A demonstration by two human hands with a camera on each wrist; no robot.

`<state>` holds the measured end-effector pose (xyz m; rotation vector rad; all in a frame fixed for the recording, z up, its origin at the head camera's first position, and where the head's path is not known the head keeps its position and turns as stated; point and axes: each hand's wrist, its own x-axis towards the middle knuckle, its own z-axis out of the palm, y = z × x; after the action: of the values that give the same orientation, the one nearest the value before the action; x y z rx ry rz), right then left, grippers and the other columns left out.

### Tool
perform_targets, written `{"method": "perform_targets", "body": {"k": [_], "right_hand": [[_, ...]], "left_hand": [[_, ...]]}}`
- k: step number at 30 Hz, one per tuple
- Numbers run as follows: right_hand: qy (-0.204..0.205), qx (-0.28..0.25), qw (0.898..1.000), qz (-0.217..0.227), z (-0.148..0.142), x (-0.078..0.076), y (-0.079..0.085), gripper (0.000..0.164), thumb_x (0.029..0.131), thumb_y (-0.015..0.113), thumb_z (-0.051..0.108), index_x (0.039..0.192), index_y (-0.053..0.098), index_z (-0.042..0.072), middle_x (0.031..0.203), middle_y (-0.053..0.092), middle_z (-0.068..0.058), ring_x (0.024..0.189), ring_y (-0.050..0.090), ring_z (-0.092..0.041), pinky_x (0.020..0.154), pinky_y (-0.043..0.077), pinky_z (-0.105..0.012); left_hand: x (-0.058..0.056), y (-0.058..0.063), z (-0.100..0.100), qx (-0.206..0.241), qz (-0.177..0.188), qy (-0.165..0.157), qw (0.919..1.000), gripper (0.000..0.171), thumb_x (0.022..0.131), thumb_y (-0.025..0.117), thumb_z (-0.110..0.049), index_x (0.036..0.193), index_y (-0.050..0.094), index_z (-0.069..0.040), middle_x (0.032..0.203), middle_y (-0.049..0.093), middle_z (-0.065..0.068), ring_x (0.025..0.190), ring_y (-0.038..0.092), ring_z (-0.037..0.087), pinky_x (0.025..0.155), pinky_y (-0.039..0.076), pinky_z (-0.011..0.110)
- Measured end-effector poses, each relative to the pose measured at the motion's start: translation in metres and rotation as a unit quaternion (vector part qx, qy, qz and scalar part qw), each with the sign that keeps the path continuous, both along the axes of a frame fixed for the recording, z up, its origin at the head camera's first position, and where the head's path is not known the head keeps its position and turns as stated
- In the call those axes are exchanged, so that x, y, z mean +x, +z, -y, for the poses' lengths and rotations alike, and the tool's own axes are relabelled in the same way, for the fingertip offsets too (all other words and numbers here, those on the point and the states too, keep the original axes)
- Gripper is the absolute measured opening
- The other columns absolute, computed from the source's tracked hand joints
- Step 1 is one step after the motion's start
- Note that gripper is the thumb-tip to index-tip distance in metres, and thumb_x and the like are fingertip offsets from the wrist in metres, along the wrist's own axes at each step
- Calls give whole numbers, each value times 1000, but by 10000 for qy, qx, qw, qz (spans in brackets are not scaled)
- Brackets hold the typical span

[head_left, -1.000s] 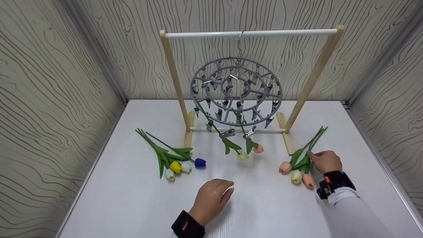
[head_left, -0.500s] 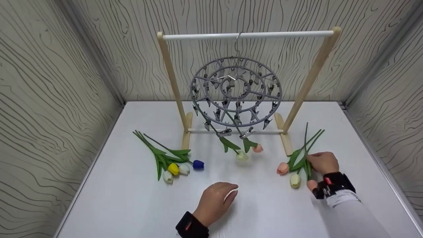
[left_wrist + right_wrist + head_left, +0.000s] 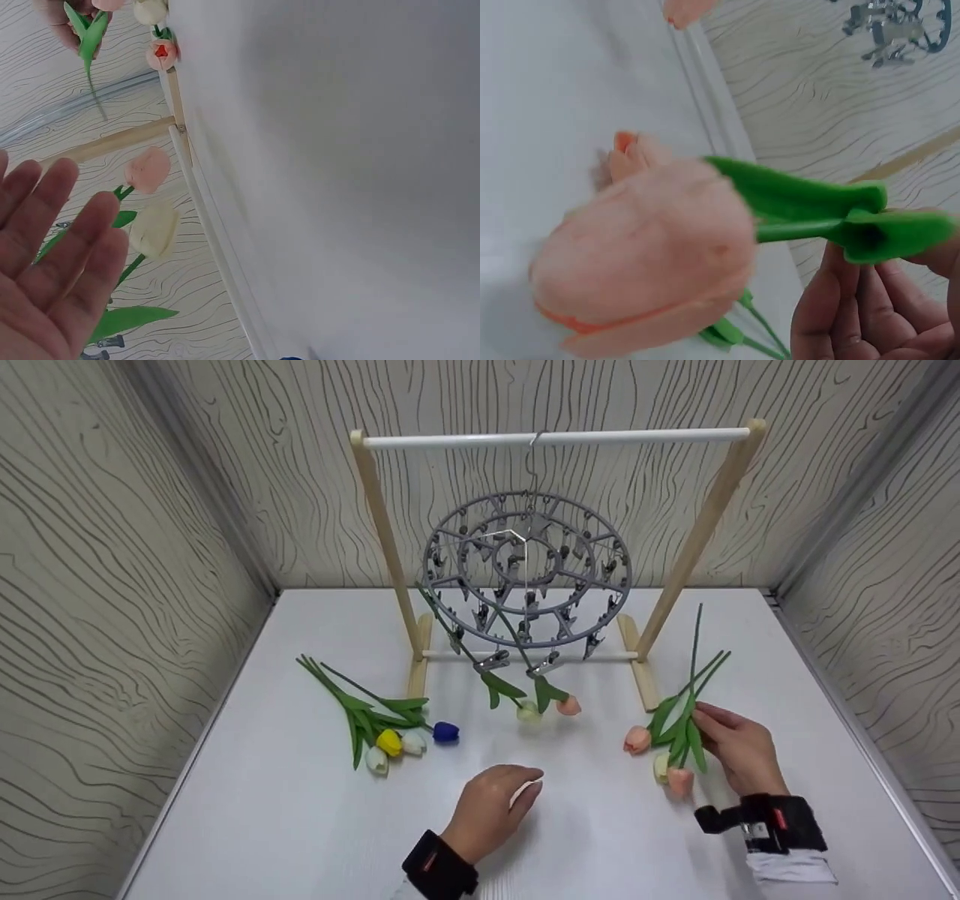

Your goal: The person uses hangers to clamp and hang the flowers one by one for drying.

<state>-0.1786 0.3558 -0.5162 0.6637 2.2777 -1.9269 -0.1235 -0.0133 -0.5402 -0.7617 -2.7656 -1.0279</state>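
My right hand (image 3: 739,742) pinches the stem of a pink tulip (image 3: 645,255), its green leaves close to the fingertips in the right wrist view. That stem points up and away, above a second pink tulip (image 3: 637,739) and a cream tulip (image 3: 661,767) lying on the table. My left hand (image 3: 495,808) is held over the front middle of the table, fingers loosely bent and nothing in them. Beyond it a cream tulip (image 3: 529,711) and a pink tulip (image 3: 568,705) hang head down from metal clips on a round grey drying rack (image 3: 527,570).
The rack hangs by a hook from the white bar (image 3: 600,436) of a wooden stand (image 3: 701,540). At left lie a yellow tulip (image 3: 389,742), white tulips (image 3: 377,760) and a blue tulip (image 3: 446,732). Patterned panels (image 3: 112,607) enclose the white table (image 3: 300,825).
My right hand has taken hold of one pink tulip and raised it off the table, its stem swinging upright. The left hand stays almost where it was. The head view has shifted slightly.
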Motion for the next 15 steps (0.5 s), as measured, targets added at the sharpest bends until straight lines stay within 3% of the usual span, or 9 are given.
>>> {"method": "perform_targets", "body": {"k": [3, 8, 15], "right_hand": [[-110, 46, 9994, -312, 16, 16, 9, 64, 101, 73, 29, 152, 50, -3, 95, 70, 28, 93, 71, 9, 86, 57, -9], [-41, 530, 9969, -579, 41, 40, 21, 57, 102, 72, 30, 148, 57, 0, 104, 74, 25, 94, 72, 8, 86, 56, -8], [-43, 899, 9904, -1052, 73, 59, 32, 42, 100, 74, 19, 138, 68, 2, 108, 76, 22, 99, 67, 10, 85, 57, -10]], "left_hand": [[-6, 4, -4, 73, -188, -105, 9997, 24, 109, 61, -24, 122, 78, -13, 116, 82, -1, 110, 76, 13, 97, 62, 31], [-18, 17, -15, 154, -497, -274, 9983, 25, 109, 60, -25, 123, 77, -14, 117, 81, -1, 111, 76, 12, 97, 61, 29], [-31, 32, -31, 612, -645, -420, 9952, 24, 108, 62, -24, 123, 77, -12, 117, 81, 0, 111, 76, 12, 97, 61, 27]]}}
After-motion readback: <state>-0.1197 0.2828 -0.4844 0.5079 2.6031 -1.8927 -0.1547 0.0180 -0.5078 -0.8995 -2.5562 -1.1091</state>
